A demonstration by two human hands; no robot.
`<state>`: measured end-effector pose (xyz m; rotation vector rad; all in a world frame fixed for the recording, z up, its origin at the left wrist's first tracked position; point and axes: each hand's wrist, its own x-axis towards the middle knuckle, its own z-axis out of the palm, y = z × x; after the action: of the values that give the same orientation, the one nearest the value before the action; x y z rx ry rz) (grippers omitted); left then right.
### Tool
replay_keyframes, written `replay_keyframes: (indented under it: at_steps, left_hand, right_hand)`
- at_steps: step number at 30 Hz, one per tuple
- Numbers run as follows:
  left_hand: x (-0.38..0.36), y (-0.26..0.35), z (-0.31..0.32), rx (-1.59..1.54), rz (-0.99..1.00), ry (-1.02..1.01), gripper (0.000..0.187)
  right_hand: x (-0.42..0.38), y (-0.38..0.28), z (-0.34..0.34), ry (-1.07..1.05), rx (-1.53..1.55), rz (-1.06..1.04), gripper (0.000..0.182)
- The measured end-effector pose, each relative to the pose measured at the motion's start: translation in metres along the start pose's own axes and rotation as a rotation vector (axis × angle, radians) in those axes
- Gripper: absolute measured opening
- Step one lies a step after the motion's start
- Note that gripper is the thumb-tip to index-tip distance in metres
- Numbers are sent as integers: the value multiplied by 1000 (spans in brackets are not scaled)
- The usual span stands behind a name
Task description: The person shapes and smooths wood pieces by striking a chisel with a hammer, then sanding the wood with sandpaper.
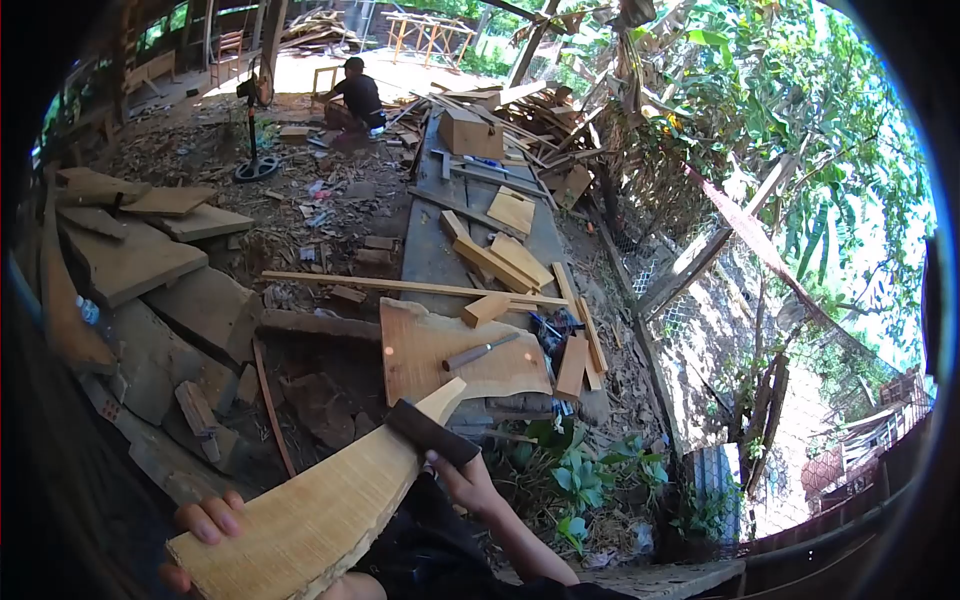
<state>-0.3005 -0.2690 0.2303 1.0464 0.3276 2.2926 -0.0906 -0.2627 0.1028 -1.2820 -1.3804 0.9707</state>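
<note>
A pale wooden board slants across the bottom of the view, broad at its lower left end and narrow at the upper right. My left hand grips its broad end, fingers over the top edge. My right hand holds a dark rectangular block across the narrow part; most of its fingers are hidden. Beyond the narrow tip, a chisel-like tool with a brown handle lies on a wide light plank.
A long grey bench runs away ahead, bearing wood pieces and a cardboard-coloured box. Thick slabs are stacked at left. A person sits on the ground farther off. Green plants grow at lower right, beside a wire fence.
</note>
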Motion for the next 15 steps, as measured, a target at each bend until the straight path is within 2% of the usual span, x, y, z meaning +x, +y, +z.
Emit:
replay_keyframes:
  at_steps: [1, 4, 5, 8, 9, 11, 12, 13, 14, 15]
  left_hand:
    - [-4, -1, 24, 181, 137, 125, 46]
    - [-12, -2, 35, 168, 128, 191, 46]
    - [-11, -3, 28, 65, 71, 92, 42]
    - [10, -2, -32, -224, -93, -216, 30]
    - [16, -1, -50, -317, -153, -319, 27]
    - [15, 1, -56, -366, -209, -393, 22]
    - [13, 2, -52, -317, -201, -368, 21]
    - [14, 4, -55, -290, -202, -369, 20]
    - [15, 6, -58, -262, -203, -370, 19]
    - [16, 6, -66, -264, -218, -391, 18]
  right_hand:
    - [-5, -27, 5, -80, 60, -17, 29]
    - [-9, -102, 14, -344, 117, -318, 38]
    - [-7, -111, 17, -416, 141, -419, 40]
    - [-9, -88, 22, -453, 176, -477, 44]
    - [-8, -78, 21, -374, 178, -437, 42]
    - [-4, -41, 23, -87, 55, -382, 35]
    - [-8, -14, 24, -5, 112, -54, 32]
    - [5, -11, 17, 36, 170, 38, 29]
    - [23, 15, 14, 146, 136, -182, 28]
    - [27, 37, 8, 216, 207, 53, 28]
